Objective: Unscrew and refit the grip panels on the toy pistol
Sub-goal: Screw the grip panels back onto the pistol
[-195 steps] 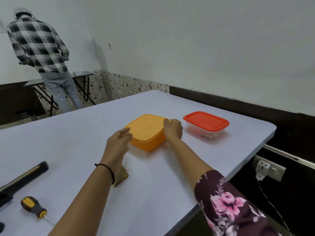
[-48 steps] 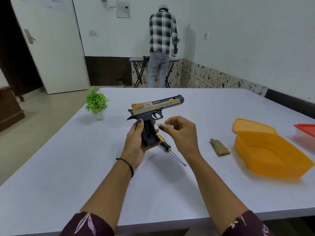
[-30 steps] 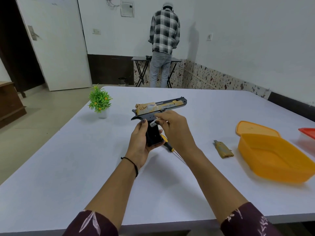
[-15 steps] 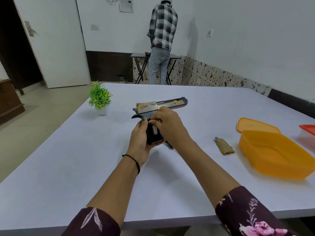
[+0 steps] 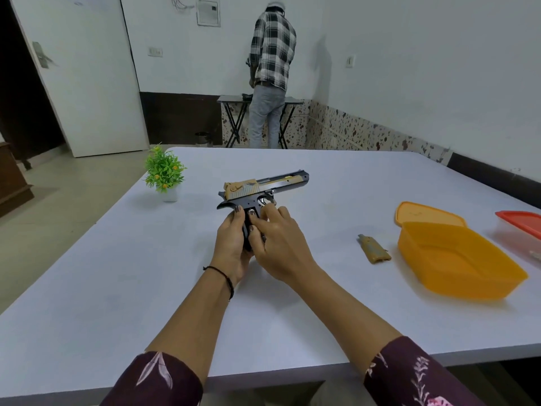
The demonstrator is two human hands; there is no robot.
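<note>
While upright in the curled left hand [image 5: 230,245], angular black-and-tan toy pistol [image 5: 265,186]; right hand [image 5: 281,244] curled on its grip.

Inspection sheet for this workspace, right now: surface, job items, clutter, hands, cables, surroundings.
Surface: white table, no spills seen.
Job's things: toy pistol held above the table, barrel pointing right; one tan grip panel lies loose beside the orange tub.
Clutter: orange tub open, its lid behind it; red-lidded box at the right edge; small potted plant far left.
Hands: left hand grips the pistol's grip; right hand has its thumb on the grip's side, fingers curled round the front.
Cables: nothing seen on the table; wires high on the back wall.
Surroundings: person in a checked shirt, back turned, at a folding table; white door open at left.
</note>
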